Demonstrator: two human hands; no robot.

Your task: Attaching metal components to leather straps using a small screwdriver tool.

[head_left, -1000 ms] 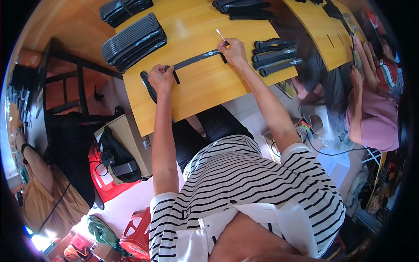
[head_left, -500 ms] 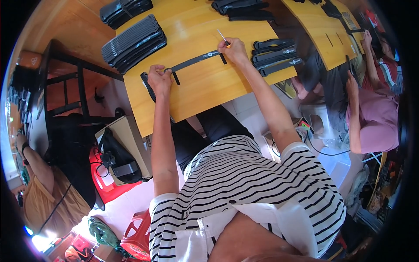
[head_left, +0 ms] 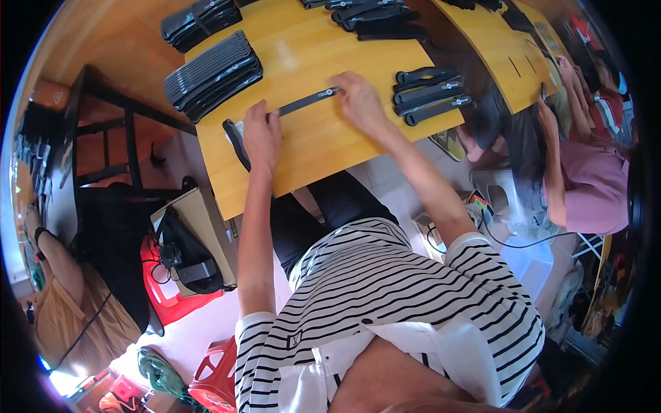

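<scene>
A flat black strap (head_left: 307,101) with a small white mark near its right end stretches between my hands over the yellow wooden table (head_left: 323,148). My left hand (head_left: 263,140) is closed at the strap's left end, its fingertips bent down over it. Around the right end are the curled fingers of my right hand (head_left: 361,104); whether a tool is also in that palm is hidden. Just left of my left hand lies another black strap (head_left: 235,143) with a whitish patch, along the table's left edge.
A thick stack of black straps (head_left: 213,76) and a tied bundle (head_left: 200,24) lie at the far left. More straps (head_left: 430,95) lie on the right, others (head_left: 372,19) at the back. Co-workers sit at another table (head_left: 506,62) on the right; a person's arm (head_left: 58,255) shows at left.
The screwdriver that stuck up from my right hand no longer shows. Both hands have turned and drawn slightly closer together, and now cover the two short dark strips below the strap.
</scene>
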